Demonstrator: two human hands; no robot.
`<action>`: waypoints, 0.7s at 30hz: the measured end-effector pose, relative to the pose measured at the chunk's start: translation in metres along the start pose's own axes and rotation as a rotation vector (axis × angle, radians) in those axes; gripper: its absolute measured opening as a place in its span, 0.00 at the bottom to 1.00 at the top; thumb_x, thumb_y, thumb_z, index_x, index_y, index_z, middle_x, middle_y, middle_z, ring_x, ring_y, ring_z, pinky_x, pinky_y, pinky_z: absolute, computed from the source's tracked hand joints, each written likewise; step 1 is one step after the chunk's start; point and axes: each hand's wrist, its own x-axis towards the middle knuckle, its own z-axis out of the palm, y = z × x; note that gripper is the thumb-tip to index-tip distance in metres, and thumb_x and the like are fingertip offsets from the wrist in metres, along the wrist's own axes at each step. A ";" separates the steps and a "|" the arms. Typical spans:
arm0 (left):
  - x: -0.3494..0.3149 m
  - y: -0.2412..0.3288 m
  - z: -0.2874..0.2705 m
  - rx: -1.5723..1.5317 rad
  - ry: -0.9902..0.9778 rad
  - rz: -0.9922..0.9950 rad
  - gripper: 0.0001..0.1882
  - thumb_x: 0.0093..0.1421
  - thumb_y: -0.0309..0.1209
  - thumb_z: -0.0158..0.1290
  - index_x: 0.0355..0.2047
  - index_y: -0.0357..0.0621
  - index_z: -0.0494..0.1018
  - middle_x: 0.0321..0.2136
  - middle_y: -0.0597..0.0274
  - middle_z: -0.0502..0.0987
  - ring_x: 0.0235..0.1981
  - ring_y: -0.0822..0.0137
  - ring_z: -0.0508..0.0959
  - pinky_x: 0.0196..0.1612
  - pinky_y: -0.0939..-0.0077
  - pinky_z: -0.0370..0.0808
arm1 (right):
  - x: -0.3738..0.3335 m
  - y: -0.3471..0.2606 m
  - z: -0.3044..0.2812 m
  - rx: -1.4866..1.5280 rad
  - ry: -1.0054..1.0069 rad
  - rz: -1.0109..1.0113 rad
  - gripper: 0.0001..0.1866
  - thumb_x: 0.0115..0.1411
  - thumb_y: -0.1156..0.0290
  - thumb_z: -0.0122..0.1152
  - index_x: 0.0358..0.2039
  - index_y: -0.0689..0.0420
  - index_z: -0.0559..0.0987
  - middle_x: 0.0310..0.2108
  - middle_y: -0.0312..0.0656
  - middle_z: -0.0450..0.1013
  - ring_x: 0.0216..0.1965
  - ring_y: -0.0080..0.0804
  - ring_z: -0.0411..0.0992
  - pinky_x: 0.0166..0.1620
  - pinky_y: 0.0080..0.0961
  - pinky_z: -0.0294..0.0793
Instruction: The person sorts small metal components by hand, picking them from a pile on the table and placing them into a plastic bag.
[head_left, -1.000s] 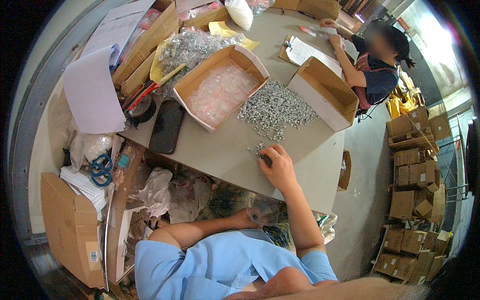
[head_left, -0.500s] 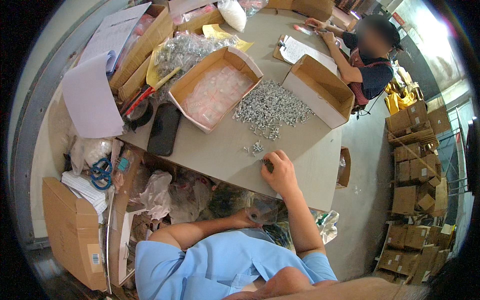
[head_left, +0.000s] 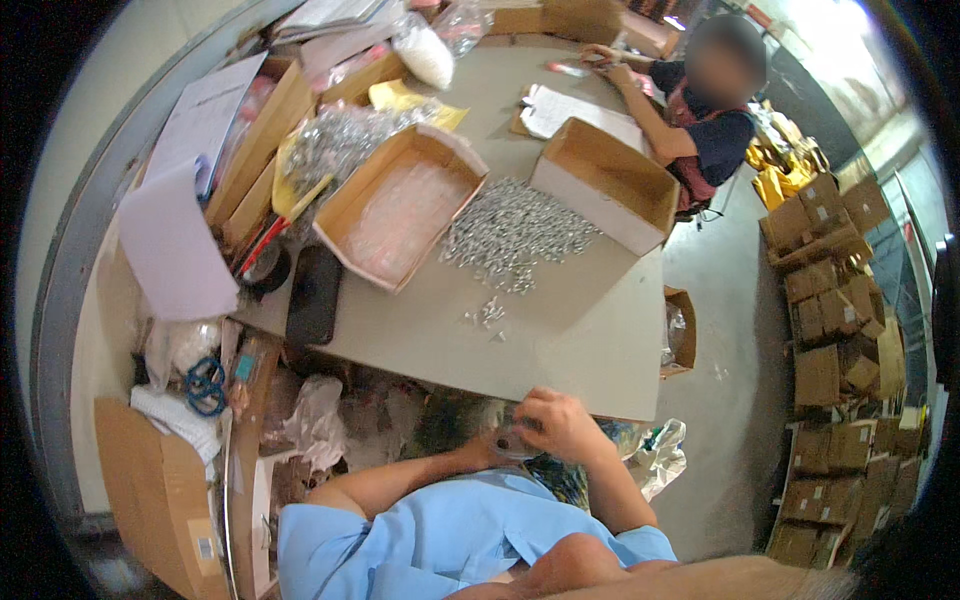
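Close to my body, just off the table's near edge, my left hand [head_left: 484, 449] grips a small clear plastic bag [head_left: 514, 446]. Right over the mouth of the bag is my right hand [head_left: 556, 424], its fingers pinched together and pointing down; whatever they hold is hidden. A large pile of small silver screws [head_left: 515, 232] lies on the table. Nearer to me sits a little cluster of the same screws [head_left: 488, 314], set apart from the pile.
An open carton of small clear bags [head_left: 400, 220] stands left of the pile, an open carton [head_left: 610, 190] right of it. A black phone [head_left: 315, 295] lies at the table's left edge. Across the table a person [head_left: 700, 130] works beside a clipboard [head_left: 580, 118]. Stacked boxes [head_left: 825, 290] line the right.
My right hand has drawn back from beside the small screw cluster to the bag in my left hand. The whole view has shifted slightly. A few screws in the cluster lie differently.
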 end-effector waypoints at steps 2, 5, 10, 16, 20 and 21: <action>-0.009 0.063 -0.010 -0.062 -0.015 0.033 0.20 0.52 0.36 0.63 0.43 0.44 0.74 0.44 0.56 0.75 0.49 0.61 0.72 0.54 0.64 0.67 | -0.009 0.010 0.002 0.113 -0.017 0.016 0.08 0.49 0.71 0.63 0.30 0.59 0.77 0.30 0.45 0.72 0.33 0.46 0.73 0.36 0.35 0.73; -0.003 0.051 -0.008 -0.001 0.056 0.062 0.16 0.53 0.34 0.61 0.40 0.41 0.74 0.36 0.61 0.77 0.40 0.70 0.74 0.45 0.71 0.71 | -0.010 0.015 0.004 0.236 0.056 -0.019 0.06 0.50 0.73 0.63 0.29 0.59 0.77 0.29 0.45 0.72 0.31 0.44 0.73 0.35 0.34 0.73; 0.001 0.042 -0.011 0.062 0.034 0.006 0.13 0.54 0.35 0.61 0.35 0.42 0.74 0.29 0.64 0.75 0.34 0.74 0.72 0.38 0.74 0.71 | -0.012 0.019 0.007 0.254 0.165 -0.063 0.05 0.51 0.74 0.62 0.29 0.59 0.77 0.29 0.44 0.72 0.30 0.43 0.72 0.34 0.33 0.73; -0.023 0.022 -0.031 0.364 -0.042 -0.070 0.21 0.51 0.42 0.63 0.38 0.41 0.75 0.31 0.60 0.77 0.35 0.68 0.74 0.39 0.71 0.72 | -0.019 0.011 0.017 0.245 0.151 -0.036 0.07 0.52 0.72 0.61 0.32 0.59 0.76 0.32 0.46 0.72 0.35 0.46 0.71 0.39 0.37 0.72; -0.046 0.095 -0.074 0.292 -0.182 -0.369 0.23 0.50 0.41 0.64 0.41 0.40 0.74 0.38 0.58 0.77 0.39 0.68 0.74 0.43 0.71 0.72 | -0.026 0.004 0.024 0.092 0.142 -0.121 0.09 0.52 0.69 0.61 0.34 0.56 0.77 0.38 0.46 0.71 0.42 0.45 0.69 0.45 0.37 0.70; -0.054 0.116 -0.084 0.260 -0.194 -0.285 0.23 0.49 0.39 0.64 0.42 0.40 0.73 0.38 0.59 0.76 0.39 0.69 0.73 0.44 0.71 0.72 | -0.022 -0.007 0.024 0.102 0.143 -0.211 0.08 0.51 0.70 0.62 0.33 0.56 0.78 0.40 0.45 0.69 0.43 0.45 0.68 0.47 0.37 0.69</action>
